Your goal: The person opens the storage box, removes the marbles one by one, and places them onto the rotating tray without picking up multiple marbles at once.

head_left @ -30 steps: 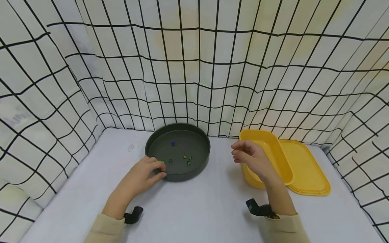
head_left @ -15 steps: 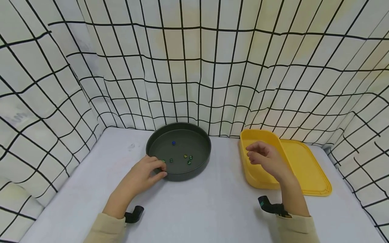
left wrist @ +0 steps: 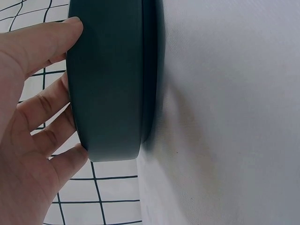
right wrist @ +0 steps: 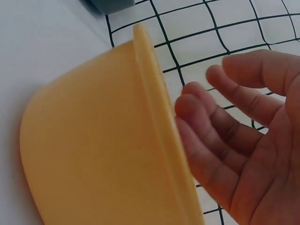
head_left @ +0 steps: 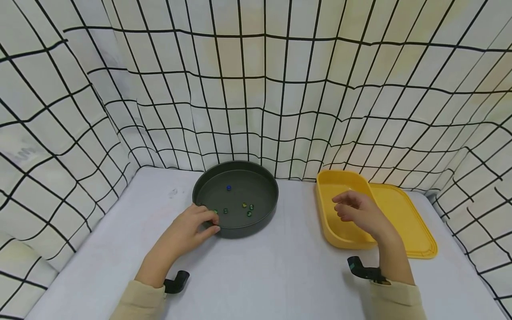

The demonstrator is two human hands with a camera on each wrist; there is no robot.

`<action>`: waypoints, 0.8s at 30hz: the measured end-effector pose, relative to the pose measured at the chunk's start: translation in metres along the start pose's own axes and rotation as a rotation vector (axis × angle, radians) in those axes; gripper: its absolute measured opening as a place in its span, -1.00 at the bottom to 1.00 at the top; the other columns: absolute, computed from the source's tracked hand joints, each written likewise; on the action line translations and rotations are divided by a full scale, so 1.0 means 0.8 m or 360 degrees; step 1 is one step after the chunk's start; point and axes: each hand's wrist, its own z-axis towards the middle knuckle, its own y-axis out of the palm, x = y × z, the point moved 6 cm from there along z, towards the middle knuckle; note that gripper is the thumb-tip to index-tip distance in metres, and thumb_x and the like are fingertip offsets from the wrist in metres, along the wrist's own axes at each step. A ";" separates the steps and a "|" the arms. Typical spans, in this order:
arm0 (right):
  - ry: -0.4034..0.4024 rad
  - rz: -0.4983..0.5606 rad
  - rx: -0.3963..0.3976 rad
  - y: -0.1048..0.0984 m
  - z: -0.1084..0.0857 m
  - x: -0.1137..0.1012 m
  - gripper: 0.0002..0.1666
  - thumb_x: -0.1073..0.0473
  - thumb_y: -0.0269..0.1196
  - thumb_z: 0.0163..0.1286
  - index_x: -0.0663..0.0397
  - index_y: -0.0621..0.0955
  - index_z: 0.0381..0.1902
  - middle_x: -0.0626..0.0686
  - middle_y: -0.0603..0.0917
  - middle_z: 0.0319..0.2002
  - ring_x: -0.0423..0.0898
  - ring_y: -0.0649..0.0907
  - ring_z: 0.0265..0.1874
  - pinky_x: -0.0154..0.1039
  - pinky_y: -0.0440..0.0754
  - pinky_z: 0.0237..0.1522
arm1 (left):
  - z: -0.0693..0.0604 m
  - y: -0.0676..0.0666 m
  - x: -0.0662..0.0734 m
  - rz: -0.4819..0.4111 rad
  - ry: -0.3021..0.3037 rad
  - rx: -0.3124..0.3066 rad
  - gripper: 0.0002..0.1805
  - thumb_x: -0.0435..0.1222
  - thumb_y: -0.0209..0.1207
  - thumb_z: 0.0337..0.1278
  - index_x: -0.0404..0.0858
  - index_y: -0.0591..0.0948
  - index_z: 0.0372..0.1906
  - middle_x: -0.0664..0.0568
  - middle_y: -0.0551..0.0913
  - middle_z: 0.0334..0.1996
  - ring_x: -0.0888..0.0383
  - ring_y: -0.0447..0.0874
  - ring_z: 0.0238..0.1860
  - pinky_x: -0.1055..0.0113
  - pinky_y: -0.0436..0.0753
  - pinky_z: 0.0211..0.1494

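Observation:
A round dark grey-green pan (head_left: 256,184) stands on the table at centre-left. Inside it lie a blue marble (head_left: 229,188) and several green or yellowish marbles (head_left: 249,214). My left hand (head_left: 188,230) grips the pan's near-left rim; in the left wrist view the thumb (left wrist: 75,29) lies against the outer wall and the other fingers pass behind the rim. Over a yellow rectangular container (head_left: 331,231) hovers my right hand (head_left: 362,212), fingers loosely bent and no object visible between them. The right wrist view has this hand beside the container's rim (right wrist: 161,119).
A flat yellow lid (head_left: 416,233) lies right of the container, partly hidden behind it and the right forearm. White curtains with a black grid (head_left: 256,89) enclose the table's back and sides. White tabletop (head_left: 272,271) stretches between the two forearms.
My right hand has shifted rightward, from the container's left edge to above its inside. The left hand keeps its place on the pan, and the marbles look unmoved.

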 end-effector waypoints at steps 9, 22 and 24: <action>0.0079 -0.0185 -0.0055 0.003 0.005 0.021 -0.67 0.13 0.24 0.46 0.17 0.59 0.08 0.21 0.66 -0.11 0.10 0.65 -0.27 -0.17 0.71 -0.14 | 0.000 0.000 0.000 0.0009 -0.0011 -0.0004 -0.84 -0.21 0.44 0.07 0.03 0.64 -0.34 0.33 0.58 -0.35 0.25 0.43 -0.25 0.22 0.55 -0.14; 0.0181 -0.0290 -0.0180 0.016 0.007 0.037 -0.71 0.14 0.24 0.42 0.07 0.61 0.05 0.14 0.67 -0.16 0.02 0.64 -0.30 -0.18 0.66 -0.18 | 0.000 0.001 -0.001 0.0009 -0.0024 -0.0014 -0.84 -0.21 0.44 0.08 0.04 0.64 -0.33 0.34 0.58 -0.35 0.25 0.44 -0.24 0.21 0.56 -0.14; 0.0227 -0.0302 -0.0203 0.019 0.007 0.039 -0.71 0.11 0.25 0.42 0.03 0.62 0.05 0.11 0.66 -0.17 0.00 0.63 -0.30 -0.20 0.64 -0.20 | 0.000 0.000 -0.001 0.0007 -0.0023 -0.0012 -0.84 -0.21 0.44 0.08 0.03 0.64 -0.33 0.34 0.58 -0.35 0.24 0.45 -0.23 0.20 0.56 -0.14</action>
